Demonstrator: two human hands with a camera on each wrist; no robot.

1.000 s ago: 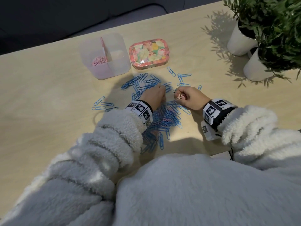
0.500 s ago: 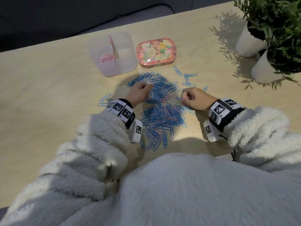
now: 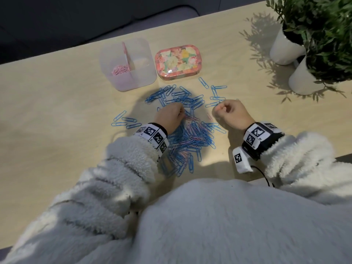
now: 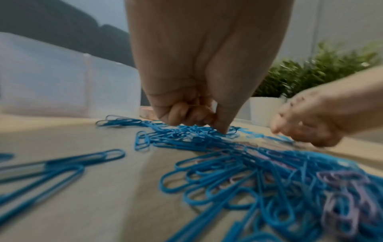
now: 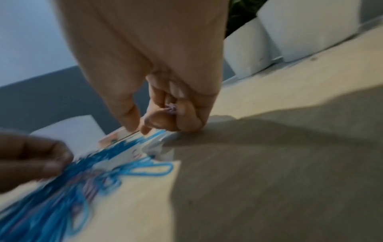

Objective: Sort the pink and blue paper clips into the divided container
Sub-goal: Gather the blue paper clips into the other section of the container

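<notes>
A pile of blue paper clips point(image 3: 190, 139) with a few pink ones mixed in lies in the middle of the table. The clear divided container point(image 3: 141, 73) stands behind it, with pink clips point(image 3: 119, 70) in its left compartment. My left hand point(image 3: 179, 113) is on the far part of the pile, fingers curled. Its thumb tip point(image 4: 222, 129) touches the blue clips, and thin pinkish wire shows between its fingers. My right hand point(image 3: 219, 109) is at the pile's right edge. It holds pink clips point(image 5: 172, 108) in its curled fingers, thumb and forefinger close together.
A flowered tin point(image 3: 178, 62) sits right of the container. Loose blue clips point(image 3: 125, 121) lie left of the pile, and others point(image 3: 217, 90) lie behind it. Two white plant pots point(image 3: 285, 48) stand at the back right. The table's near edge is by my right sleeve.
The right hand has drawn the pink clip it pinched into its curled fingers. The left hand swung to the pile's left, then came back onto its far middle.
</notes>
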